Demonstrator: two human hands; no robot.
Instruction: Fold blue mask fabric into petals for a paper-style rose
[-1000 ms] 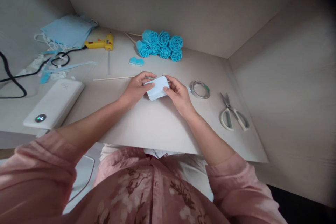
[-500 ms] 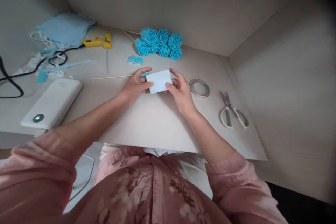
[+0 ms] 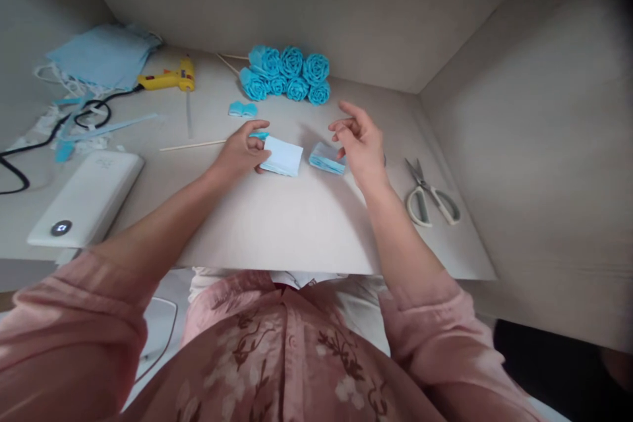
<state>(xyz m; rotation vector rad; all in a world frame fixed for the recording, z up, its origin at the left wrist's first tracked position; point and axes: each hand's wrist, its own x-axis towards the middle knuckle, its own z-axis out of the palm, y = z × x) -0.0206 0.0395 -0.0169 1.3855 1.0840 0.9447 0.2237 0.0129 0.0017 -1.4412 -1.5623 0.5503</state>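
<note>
My left hand (image 3: 244,148) is closed on the left edge of a small stack of pale, cut rectangles (image 3: 283,155), thumb on top, just over the table. Beside it, to the right, a second small stack with blue layered edges (image 3: 327,159) lies on the table. Above that stack my right hand (image 3: 360,142) is raised, fingers loosely bent and apart, with nothing visible in them. A thin wooden stick (image 3: 192,145) runs toward my left hand, and its blue end (image 3: 258,135) shows past the fingers.
Blue paper-like roses (image 3: 291,72) lie at the back, with a small blue piece (image 3: 242,109) in front. Scissors (image 3: 428,194) rest at the right. A yellow glue gun (image 3: 168,80), blue face masks (image 3: 103,56), scraps, a cable and a white power bank (image 3: 89,194) occupy the left.
My right hand has let go of the pale stack and moved up and right. A second stack now lies on the table under it. The left hand still holds its stack.
</note>
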